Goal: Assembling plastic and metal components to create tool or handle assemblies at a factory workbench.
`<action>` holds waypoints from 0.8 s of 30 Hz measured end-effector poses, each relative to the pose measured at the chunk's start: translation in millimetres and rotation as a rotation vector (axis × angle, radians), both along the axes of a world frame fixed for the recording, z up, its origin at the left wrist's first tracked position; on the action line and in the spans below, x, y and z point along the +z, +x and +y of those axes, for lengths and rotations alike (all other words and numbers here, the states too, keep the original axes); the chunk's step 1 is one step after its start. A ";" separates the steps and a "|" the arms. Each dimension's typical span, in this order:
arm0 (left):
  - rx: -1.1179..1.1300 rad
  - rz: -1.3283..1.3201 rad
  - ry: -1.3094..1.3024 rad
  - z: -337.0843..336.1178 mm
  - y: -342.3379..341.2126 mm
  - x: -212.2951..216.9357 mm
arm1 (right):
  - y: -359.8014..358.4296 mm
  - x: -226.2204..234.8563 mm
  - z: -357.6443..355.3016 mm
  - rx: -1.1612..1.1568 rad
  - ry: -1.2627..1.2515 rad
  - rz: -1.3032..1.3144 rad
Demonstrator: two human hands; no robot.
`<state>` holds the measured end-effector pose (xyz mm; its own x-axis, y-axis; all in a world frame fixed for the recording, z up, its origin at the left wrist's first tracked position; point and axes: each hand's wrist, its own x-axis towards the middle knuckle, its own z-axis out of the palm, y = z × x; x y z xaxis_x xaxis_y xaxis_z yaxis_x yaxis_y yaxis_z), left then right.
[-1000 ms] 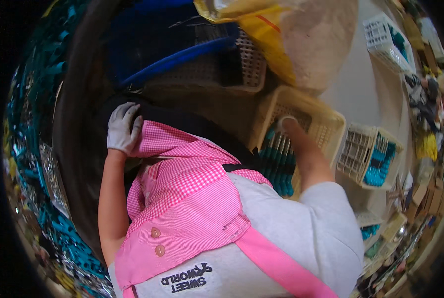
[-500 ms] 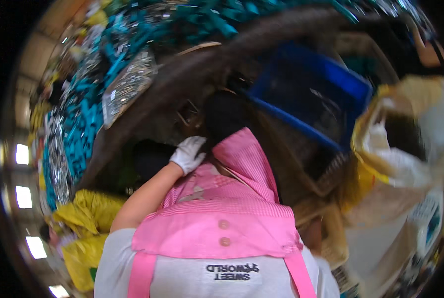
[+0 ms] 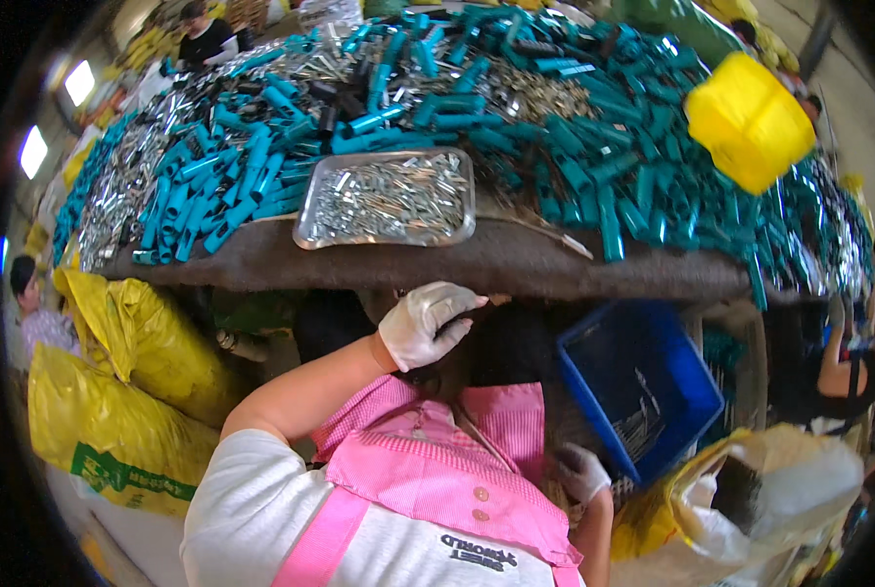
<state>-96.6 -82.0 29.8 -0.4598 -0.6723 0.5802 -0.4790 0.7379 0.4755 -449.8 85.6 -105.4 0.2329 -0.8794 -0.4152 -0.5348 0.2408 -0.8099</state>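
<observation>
My left hand (image 3: 426,327), in a white glove with bare fingertips, is raised over my lap at the near edge of the table. Its fingers bend loosely, with thumb and fingers apart and nothing seen between them. Just beyond it, a metal tray (image 3: 389,201) heaped with small silvery metal pieces sits on the table's dark, cloth-like edge (image 3: 457,266). My right hand (image 3: 581,474), also gloved, hangs low beside my pink apron (image 3: 457,479), close to a blue crate (image 3: 599,377) with a few thin metal pieces in it. The right fingers are mostly hidden.
Teal plastic tubes (image 3: 232,191) and loose metal parts cover the table. A yellow plastic container (image 3: 751,122) is at the right. Yellow sacks (image 3: 115,421) stand at my left, an open sack (image 3: 751,499) at my right. People (image 3: 206,39) are around the table.
The view has swung up toward the table, bringing the tray and pile into sight. My left hand has lifted off my apron toward the table edge. My right hand now shows.
</observation>
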 end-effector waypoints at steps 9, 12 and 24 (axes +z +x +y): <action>0.609 -0.363 0.002 -187.5 134.0 65.0 | 160.5 177.9 -211.0 0.631 -0.500 -0.084; 0.519 -0.692 0.103 -241.5 147.5 45.4 | 206.5 206.6 -266.2 0.662 -0.732 0.035; 0.390 -1.202 0.265 -269.6 152.4 71.1 | 370.7 161.4 -546.9 0.722 -1.027 0.925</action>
<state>55.8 -351.6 100.9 -0.3453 -0.9100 -0.2296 -0.8673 0.4028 -0.2924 -79.1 -461.2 56.0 0.7280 -0.6845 0.0396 -0.6764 -0.7075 0.2047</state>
